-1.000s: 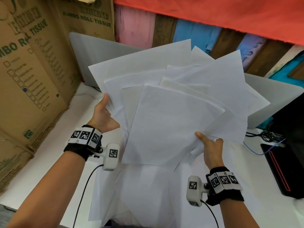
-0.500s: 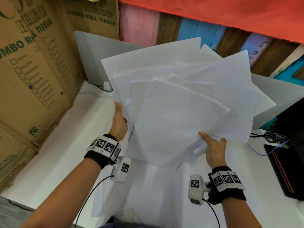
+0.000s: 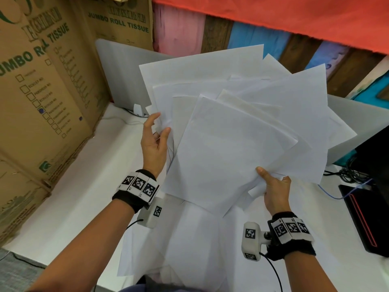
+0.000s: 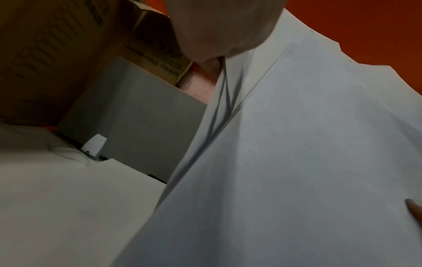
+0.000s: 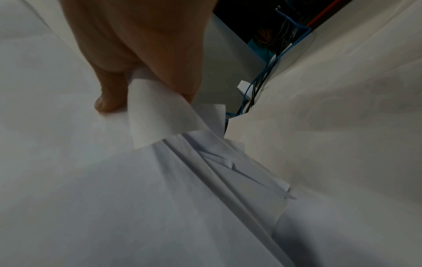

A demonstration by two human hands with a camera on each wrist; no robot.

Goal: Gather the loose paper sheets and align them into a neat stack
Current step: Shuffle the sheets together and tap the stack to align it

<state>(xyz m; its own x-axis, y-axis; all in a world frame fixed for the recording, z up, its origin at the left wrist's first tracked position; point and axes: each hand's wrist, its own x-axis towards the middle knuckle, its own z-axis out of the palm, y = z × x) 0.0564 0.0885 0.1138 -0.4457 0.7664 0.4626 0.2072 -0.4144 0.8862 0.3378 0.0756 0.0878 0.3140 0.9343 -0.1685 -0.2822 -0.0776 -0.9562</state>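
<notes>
- Cardboard boxes [image 3: 48,98] stand at the far left of the fanned paper sheets [image 3: 242,133]; green print on them reads "JUMBO ROLL TISSUE", with a column of tick boxes below too small to read.
- A white tabletop [image 3: 73,197] runs under the sheets, with more white paper lying flat on it below them.
- Behind the sheets' left edge a grey panel [image 3: 120,76] stands upright, a small white plug [image 3: 137,109] at its foot.
- The left hand [image 3: 154,142] is at the sheets' left edge, thumb in front, fingers [image 3: 150,123] loosely spread; whether it pinches the paper cannot be told.
- The sheets are held up above the tabletop, splayed at different angles, corners sticking out unevenly.
- The right hand [image 3: 274,188] grips the sheets' lower right corner, thumb on the front sheet and fingers curled behind; the right wrist view shows the corner bent over at the right hand [image 5: 146,54].
- Behind the sheets are painted wooden planks [image 3: 252,39] under an orange cloth [image 3: 294,17].
- Right of the sheets lie a black device with a red line [image 3: 357,216] and tangled cables [image 3: 349,173].
</notes>
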